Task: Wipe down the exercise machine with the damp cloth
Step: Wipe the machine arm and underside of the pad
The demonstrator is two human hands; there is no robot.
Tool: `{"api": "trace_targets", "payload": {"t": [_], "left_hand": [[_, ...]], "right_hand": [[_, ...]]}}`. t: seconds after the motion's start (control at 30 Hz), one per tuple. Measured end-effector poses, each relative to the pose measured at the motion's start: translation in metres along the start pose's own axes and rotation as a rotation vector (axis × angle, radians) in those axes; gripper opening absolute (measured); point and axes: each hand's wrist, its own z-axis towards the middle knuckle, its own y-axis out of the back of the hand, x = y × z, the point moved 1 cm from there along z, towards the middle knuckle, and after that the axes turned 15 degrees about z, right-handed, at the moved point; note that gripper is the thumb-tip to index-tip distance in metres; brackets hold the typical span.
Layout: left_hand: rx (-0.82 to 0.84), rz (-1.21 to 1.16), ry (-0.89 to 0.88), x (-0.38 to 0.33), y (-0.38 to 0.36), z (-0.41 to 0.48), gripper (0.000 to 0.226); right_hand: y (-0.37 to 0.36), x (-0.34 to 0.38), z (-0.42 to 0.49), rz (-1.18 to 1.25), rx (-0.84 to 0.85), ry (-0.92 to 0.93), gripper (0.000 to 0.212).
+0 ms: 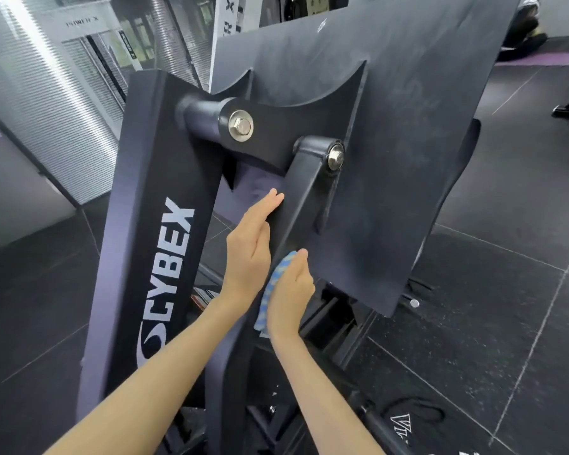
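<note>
A black exercise machine fills the view: a large tilted foot plate (pixel 408 133), a slanted link arm (pixel 304 198) bolted to it, and a frame beam (pixel 165 244) lettered CYBEX. My left hand (pixel 252 241) lies flat with straight fingers against the left side of the link arm. My right hand (pixel 289 292) presses a blue patterned cloth (pixel 275 284) against the lower part of the same arm; only the cloth's edge shows past the palm.
Dark rubber floor tiles (pixel 506 290) spread to the right. Glass walls with blinds (pixel 56 103) stand at the left. A person sits on a purple mat (pixel 539 59) far right. Machine base bars (pixel 335 326) lie below my hands.
</note>
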Motion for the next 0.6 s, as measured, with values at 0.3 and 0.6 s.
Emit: {"api": "trace_targets", "payload": {"t": [0.3, 0.6], "left_hand": [[0.005, 0.087, 0.389, 0.017, 0.014, -0.051, 0.035], [0.039, 0.144, 0.548, 0.033, 0.022, -0.084, 0.036]], "right_hand": [[-0.011, 0.030, 0.021, 0.035, -0.071, 0.024, 0.049], [0.028, -0.060, -0.061, -0.048, 0.084, -0.205, 0.048]]}}
